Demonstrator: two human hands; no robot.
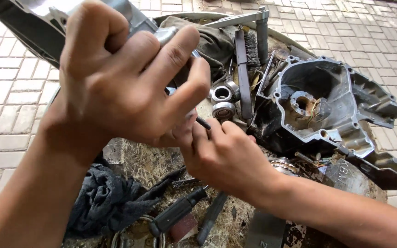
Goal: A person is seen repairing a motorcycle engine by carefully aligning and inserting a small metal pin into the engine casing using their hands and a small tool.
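hands both busy up close: left hand [125, 78] clamped round a silver metal part [134, 18], right hand [226, 156] pinching a thin black rod [203, 122] under it, above the cluttered tabletop [143, 160] beside the engine casing [327, 101].

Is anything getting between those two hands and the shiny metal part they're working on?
Nothing visible does. The left hand is already wrapped around the silver metal part, and the right hand pinches a thin dark rod right beneath it. The bearings and grey engine casing lie off to the side.
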